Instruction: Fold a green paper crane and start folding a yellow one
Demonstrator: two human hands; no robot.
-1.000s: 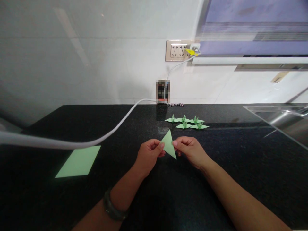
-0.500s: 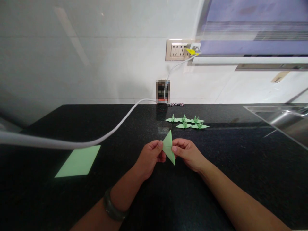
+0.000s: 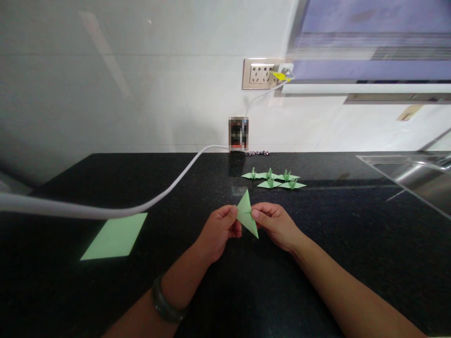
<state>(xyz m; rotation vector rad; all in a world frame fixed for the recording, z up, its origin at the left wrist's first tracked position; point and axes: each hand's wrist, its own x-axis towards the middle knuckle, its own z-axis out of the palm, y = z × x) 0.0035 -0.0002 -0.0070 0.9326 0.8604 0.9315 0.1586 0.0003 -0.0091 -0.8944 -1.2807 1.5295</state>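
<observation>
Between both hands, above the dark countertop, is a light green folded paper (image 3: 248, 213), roughly triangular with a crease across its middle. My left hand (image 3: 221, 230) pinches its left corner between thumb and fingers. On the other side, my right hand (image 3: 276, 221) grips the right edge, thumb on the near face and fingers partly hidden behind. Just beyond the hands stand several green paper cranes (image 3: 270, 182) in two rows, wings spread. A flat stack or sheet of green paper (image 3: 114, 238) lies to the left.
A white cable (image 3: 172, 185) arches across the left side, passing over the green paper's far edge. At the wall stands a small blurred-out object (image 3: 238, 134) with a beaded strand (image 3: 259, 153) beside it. A steel sink (image 3: 419, 173) is at right, and a socket panel (image 3: 260, 73) is above.
The folded paper has tilted slightly, its top point shifting left and its bottom point right and up. My right thumb has risen a little along its edge.
</observation>
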